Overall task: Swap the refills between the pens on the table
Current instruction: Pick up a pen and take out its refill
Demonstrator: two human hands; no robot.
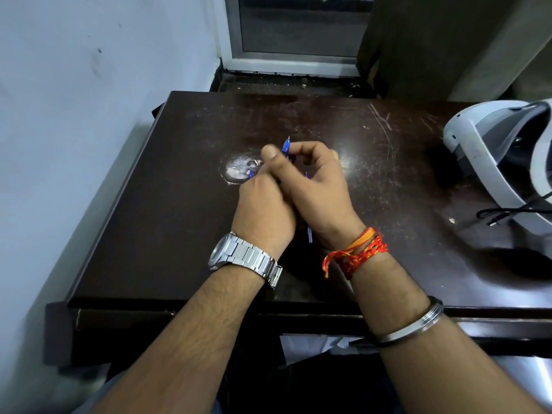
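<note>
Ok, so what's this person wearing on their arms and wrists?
Both forearms are bare, with no sleeves in view. The left wrist carries a silver metal watch with a link bracelet. The right wrist has red and orange knotted threads, and further up that forearm sits a plain silver metal bangle.

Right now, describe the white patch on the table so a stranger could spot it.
On the dark brown wooden table, look just beyond the left hand with the steel watch. The round whitish worn patch sits there, the only pale circle among thin scratches.
</note>
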